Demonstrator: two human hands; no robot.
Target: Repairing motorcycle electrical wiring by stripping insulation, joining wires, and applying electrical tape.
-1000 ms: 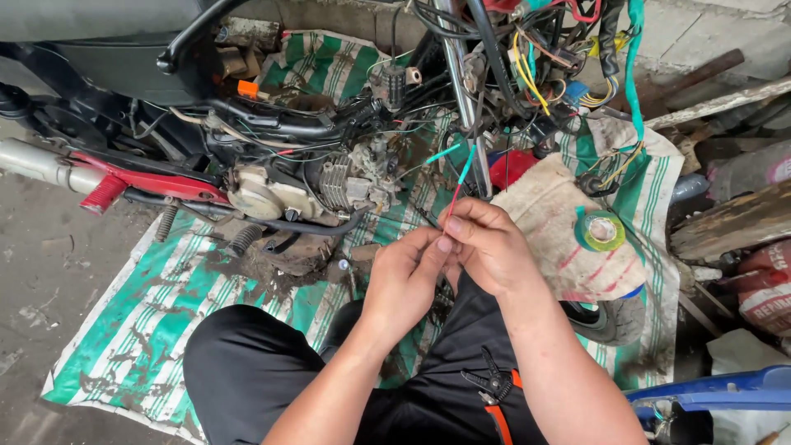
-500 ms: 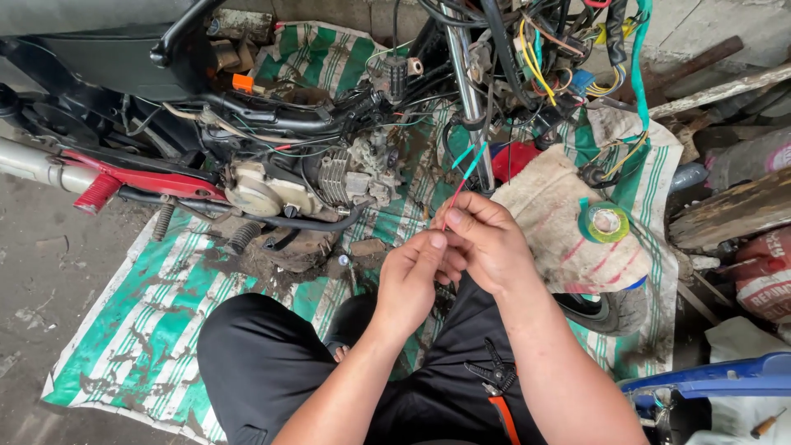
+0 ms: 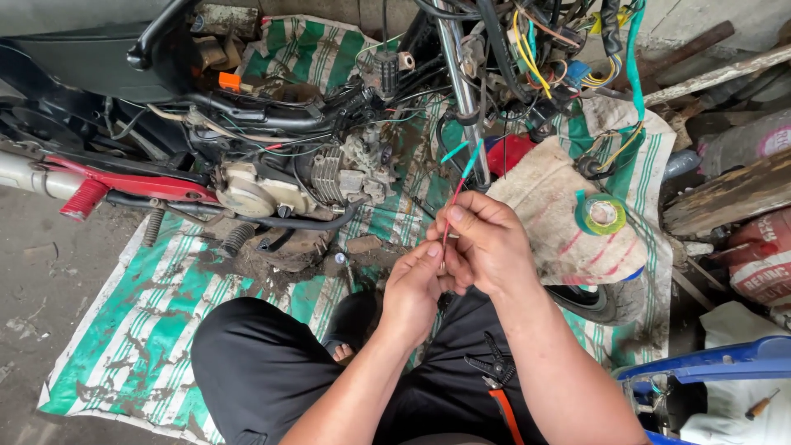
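Both hands up close together over the lap, just in front of the stripped-down motorbike engine with its grey finned cylinder (image 3: 317,177). Right hand (image 3: 486,247) curled, fingertips pinching a thin red insulated wire (image 3: 449,218) near its lower end; left hand (image 3: 412,288) tucked right under it, thumb and forefinger pressed onto the same wire a bit lower, so neither hand spread, both closed in a fine pinch. Wire running up from the fingers toward a pair of short teal-green wire ends (image 3: 465,156) beside the shiny chrome frame tube (image 3: 461,82), with the messy bundle of yellow, blue and black harness wires (image 3: 544,58) hanging above. Looks featherlight and floppy, bending wherever pushed, probably a bit slick with grime, and likely easy to kink or snap at the bare tip, so best gripped on the insulation close to the end, not on the exposed strand (can't tell whether any copper is showing, too small). Roll of green electrical tape (image 3: 603,214) sitting on a dirty off-white woven sack (image 3: 552,222) just to the right, near at hand. Black pliers with orange handles (image 3: 494,379) resting on the black trouser leg below the forearms, untouched. All of it on a muddy green-and-white striped plastic tarp (image 3: 140,330), blue plastic chair edge (image 3: 709,367) at lower right.
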